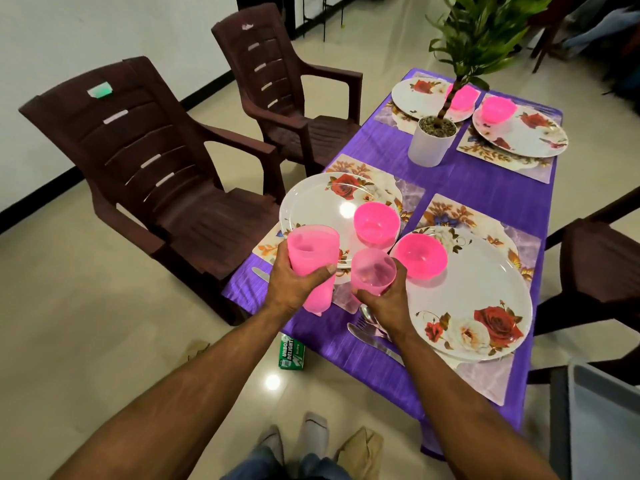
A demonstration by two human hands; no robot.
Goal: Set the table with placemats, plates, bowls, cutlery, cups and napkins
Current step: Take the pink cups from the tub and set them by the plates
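From the head view we see four placemats, plates and pink bowls already laid on the worktop (pixel 485 188). Our left hand (pixel 294 282) has a full grip on stacked pink cups (pixel 313 268) at 9 o'clock of the near plate (pixel 478 292); our right hand (pixel 384 296) grips a single cup (pixel 372 271). Cutlery (pixel 370 332) lies at 7 o'clock. We judge cups and napkins remain.

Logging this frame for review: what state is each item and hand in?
Left hand: grips pink cup stack, held above the table.
Right hand: grips single pink cup, upright.
Near bowls: upright, empty, on plates.
Cutlery: lying beside near plate.
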